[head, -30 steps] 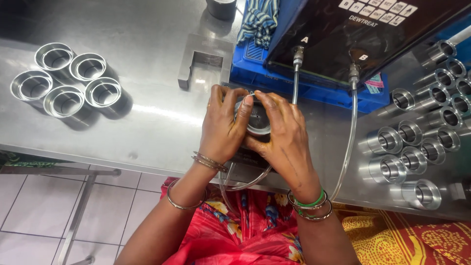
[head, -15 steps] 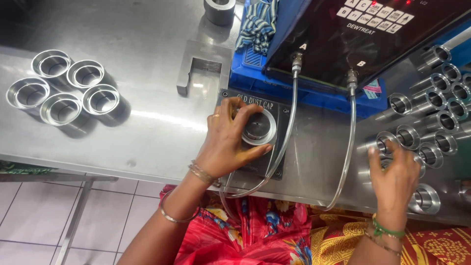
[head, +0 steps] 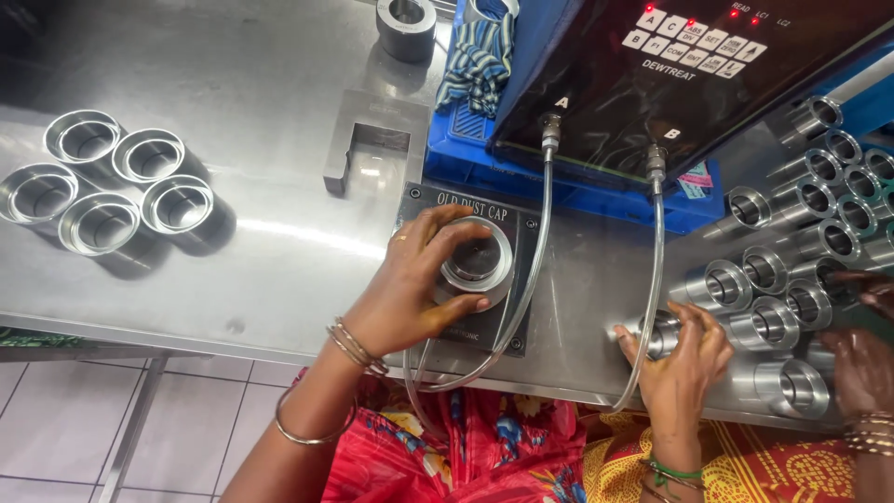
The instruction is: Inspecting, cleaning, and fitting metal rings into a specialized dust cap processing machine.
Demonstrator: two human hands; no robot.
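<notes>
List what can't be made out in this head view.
- Lower rim of the round metal ring on the black square fixture plate: covered by the left hand.
- Shiny metal sleeve under the right hand: mostly hidden by fingers.
- Another person's hand: cut off by the right edge.

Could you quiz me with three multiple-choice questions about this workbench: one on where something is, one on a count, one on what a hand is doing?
1. Where do the loose rings sit?
A. far left of the table
B. on the black box
C. on the floor

2. How many rings are in that group?
A. three
B. five
C. eight

3. What is the left hand doing?
A. resting flat on the table
B. gripping the ring on the black plate
C. pressing keys

Answers: 1 A, they stand on the steel table at its left end. 2 B, five rims are countable. 3 B, the fingers curl round it, while the right hand grasps a cylinder.
</notes>
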